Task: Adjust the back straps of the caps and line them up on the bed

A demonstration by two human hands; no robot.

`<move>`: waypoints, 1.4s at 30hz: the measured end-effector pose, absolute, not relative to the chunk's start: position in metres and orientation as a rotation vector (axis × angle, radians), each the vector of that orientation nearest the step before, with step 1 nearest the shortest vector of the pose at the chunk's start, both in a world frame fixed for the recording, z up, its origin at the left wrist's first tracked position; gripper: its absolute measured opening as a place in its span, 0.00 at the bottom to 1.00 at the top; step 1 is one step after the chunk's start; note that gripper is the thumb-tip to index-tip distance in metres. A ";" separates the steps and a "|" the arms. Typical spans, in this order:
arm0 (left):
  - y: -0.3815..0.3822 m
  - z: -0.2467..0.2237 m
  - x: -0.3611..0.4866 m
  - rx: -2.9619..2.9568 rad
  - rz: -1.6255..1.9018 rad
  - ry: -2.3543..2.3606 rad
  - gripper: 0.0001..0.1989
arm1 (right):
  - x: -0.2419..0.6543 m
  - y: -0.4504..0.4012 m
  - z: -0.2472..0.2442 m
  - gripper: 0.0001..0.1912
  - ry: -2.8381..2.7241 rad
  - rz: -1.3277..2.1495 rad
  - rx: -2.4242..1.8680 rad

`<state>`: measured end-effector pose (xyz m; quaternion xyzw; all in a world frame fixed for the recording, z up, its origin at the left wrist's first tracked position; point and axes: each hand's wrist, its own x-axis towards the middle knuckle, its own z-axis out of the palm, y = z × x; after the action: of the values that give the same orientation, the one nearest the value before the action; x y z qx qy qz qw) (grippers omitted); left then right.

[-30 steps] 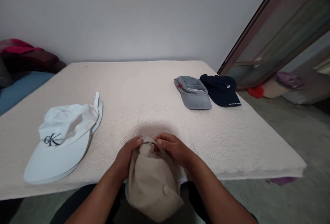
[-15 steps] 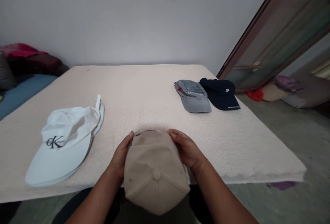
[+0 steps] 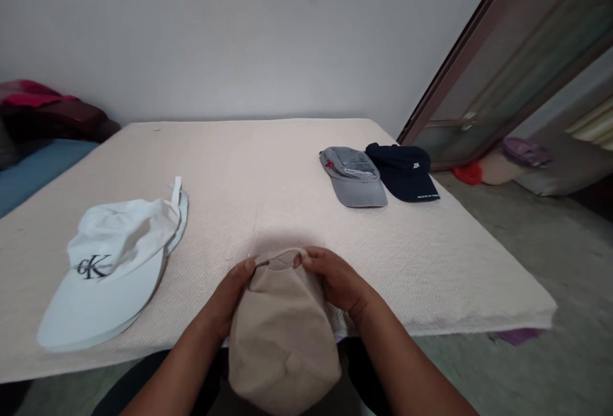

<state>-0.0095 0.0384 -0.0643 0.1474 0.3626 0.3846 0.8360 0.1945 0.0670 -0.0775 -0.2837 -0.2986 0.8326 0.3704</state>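
Both hands on the beige cap [image 3: 283, 333] at the mattress's [image 3: 268, 193] near edge: left hand [image 3: 228, 295] and right hand [image 3: 338, 282] clamped on its back rim, probably the strap opening; white cap [image 3: 110, 263] lies toward the left edge

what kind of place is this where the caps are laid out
Probably a room in a home: a mattress laid low on a bare floor, bedding piled by the wall, a leaning framed glass panel. Both hands hold a beige cap.
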 end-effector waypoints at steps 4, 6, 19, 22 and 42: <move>0.037 -0.073 -0.005 0.552 0.695 0.753 0.12 | 0.194 0.070 -0.069 0.06 -0.479 2.012 -0.575; 0.036 -0.073 -0.003 0.557 0.661 0.765 0.10 | 0.195 0.071 -0.065 0.06 -0.430 2.027 -0.563; 0.053 -0.057 -0.018 0.040 0.948 0.750 0.20 | 0.196 0.069 -0.069 0.13 -0.585 2.168 -0.791; 0.058 -0.062 -0.029 0.056 1.039 0.784 0.20 | 0.197 0.068 -0.072 0.08 -0.661 2.174 -0.761; 0.073 -0.060 -0.033 0.094 1.351 0.947 0.13 | 0.193 0.075 -0.078 0.19 -0.619 1.981 -0.824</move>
<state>-0.0326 0.0725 -0.0602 0.0420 0.4212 0.6013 0.6777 0.1931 0.0753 -0.0784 -0.3316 -0.2489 0.7973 0.4386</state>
